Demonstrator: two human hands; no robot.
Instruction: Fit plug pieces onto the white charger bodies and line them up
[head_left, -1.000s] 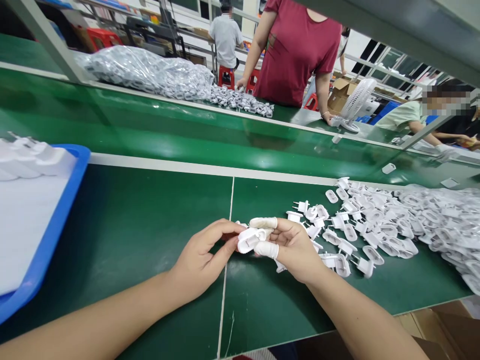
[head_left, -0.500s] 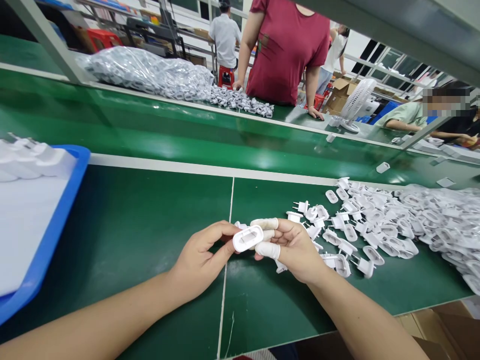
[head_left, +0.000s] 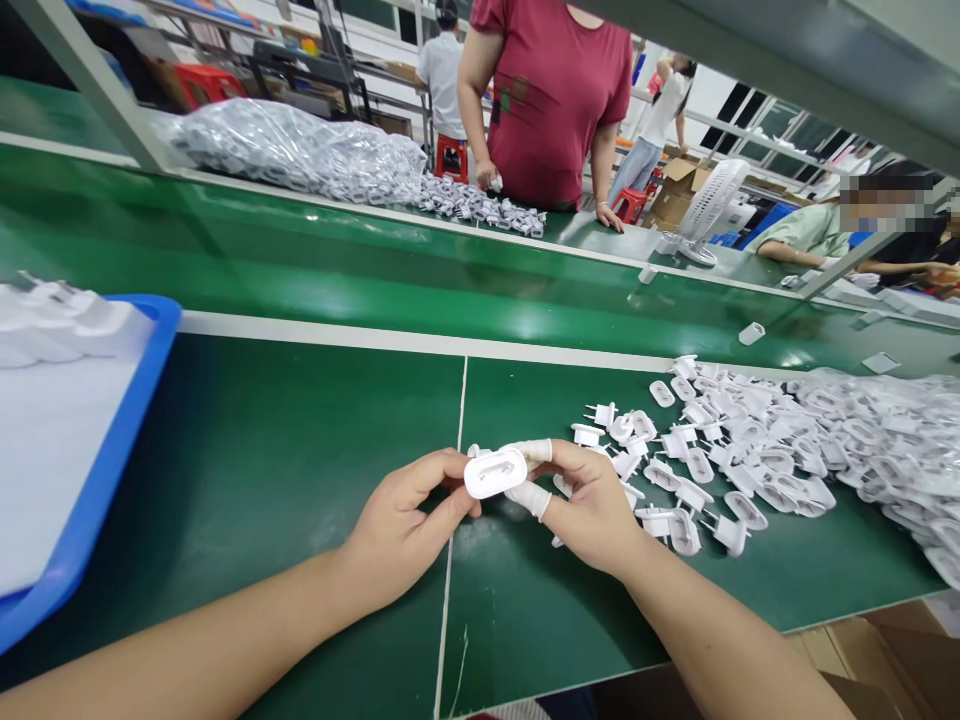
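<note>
Both my hands meet over the green table near its front edge. My left hand [head_left: 401,525] pinches a white oval plug part [head_left: 494,473] between thumb and fingers. My right hand [head_left: 592,505], with white finger cots on two fingertips, grips the same part from the right. Its flat oval face is turned up toward me. A heap of similar white plug parts [head_left: 750,450] lies just right of my right hand.
A blue tray [head_left: 112,440] with white parts and a white sheet sits at the left. Beyond runs a shiny green conveyor [head_left: 375,270] carrying loose parts. A person in a red shirt [head_left: 555,90] stands across, beside bagged parts [head_left: 292,150] and a small fan [head_left: 709,205].
The plug part turned so its oval face shows, and both hands shifted slightly left. The person in red stepped left, and loose parts on the conveyor drifted left.
</note>
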